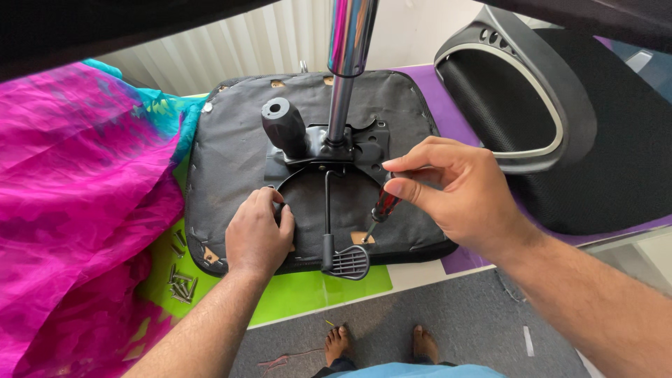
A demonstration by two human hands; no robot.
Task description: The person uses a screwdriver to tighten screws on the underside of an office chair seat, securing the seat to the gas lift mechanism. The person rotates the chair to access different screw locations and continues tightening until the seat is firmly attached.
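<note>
Right hand point(458, 192) hides screwdriver point(383, 207) handle (tip blurred).

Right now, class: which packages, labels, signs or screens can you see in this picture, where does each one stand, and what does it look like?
None: no package, label, sign or screen shows around the upturned grey fabric chair seat.

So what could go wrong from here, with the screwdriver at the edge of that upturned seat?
The right hand holds the screwdriver only at fingertip, tilted, so its tip may slip off and gouge the seat's black fabric. The left hand rests on the bracket close to the tip and could get jabbed. Loose screws beside the pink cloth might get lost under it.
</note>
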